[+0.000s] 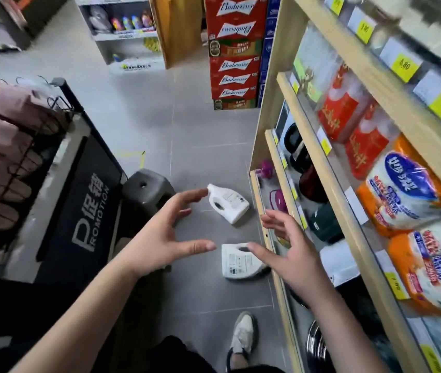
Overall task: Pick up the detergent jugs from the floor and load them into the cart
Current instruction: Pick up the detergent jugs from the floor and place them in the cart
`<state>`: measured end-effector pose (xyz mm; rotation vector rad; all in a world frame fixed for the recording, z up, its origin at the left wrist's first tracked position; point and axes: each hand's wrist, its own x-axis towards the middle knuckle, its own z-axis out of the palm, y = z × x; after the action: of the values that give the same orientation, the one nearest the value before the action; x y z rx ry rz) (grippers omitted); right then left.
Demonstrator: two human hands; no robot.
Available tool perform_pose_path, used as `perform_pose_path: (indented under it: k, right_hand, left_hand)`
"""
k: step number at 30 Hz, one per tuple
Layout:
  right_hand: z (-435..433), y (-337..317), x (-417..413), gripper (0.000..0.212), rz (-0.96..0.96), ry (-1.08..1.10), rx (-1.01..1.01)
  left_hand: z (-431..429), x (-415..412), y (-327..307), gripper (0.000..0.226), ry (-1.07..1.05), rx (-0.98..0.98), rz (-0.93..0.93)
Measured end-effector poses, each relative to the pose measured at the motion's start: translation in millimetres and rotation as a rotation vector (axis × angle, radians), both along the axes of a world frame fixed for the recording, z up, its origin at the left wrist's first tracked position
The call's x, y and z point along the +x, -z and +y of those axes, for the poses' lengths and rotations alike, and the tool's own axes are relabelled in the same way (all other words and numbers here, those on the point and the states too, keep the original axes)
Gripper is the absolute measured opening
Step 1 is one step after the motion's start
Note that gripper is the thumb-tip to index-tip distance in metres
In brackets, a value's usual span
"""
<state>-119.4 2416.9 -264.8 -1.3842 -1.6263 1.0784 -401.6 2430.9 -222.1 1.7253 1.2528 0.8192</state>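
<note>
Two white detergent jugs lie on their sides on the grey tiled floor. The far jug (228, 203) lies with its cap toward the upper left. The near jug (238, 261) lies close to the foot of the wooden shelf unit, handle hole up. My left hand (165, 232) hovers above the floor left of the jugs, fingers spread, holding nothing. On the right, my right hand (292, 251) hangs open above the near jug, partly covering its right end. No cart is recognisable in view.
A wooden shelf unit (329, 168) with packaged goods runs down the right. A black promotion rack (85, 211) with slippers stands on the left, a dark plastic stool (146, 189) beside it. Red beer cartons (234, 52) are stacked ahead. My shoe (242, 335) is below.
</note>
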Motion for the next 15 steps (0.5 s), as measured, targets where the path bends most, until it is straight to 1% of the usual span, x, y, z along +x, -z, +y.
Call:
perform_pose_path:
  k: [3, 9, 15]
  right_hand:
    - [23, 16, 7, 0.068, 0.016, 0.027, -0.052]
    - [46, 60, 12, 0.066, 0.052, 0.139, -0.170]
    - [64, 135, 9, 0.067, 0.091, 0.281, -0.312]
  left_hand:
    - [24, 12, 17, 0.095, -0.006, -0.045, 0.006]
    - [79, 30, 64, 0.094, 0.066, -0.133, 0.039]
    - [124, 33, 148, 0.096, 0.110, -0.207, 0.076]
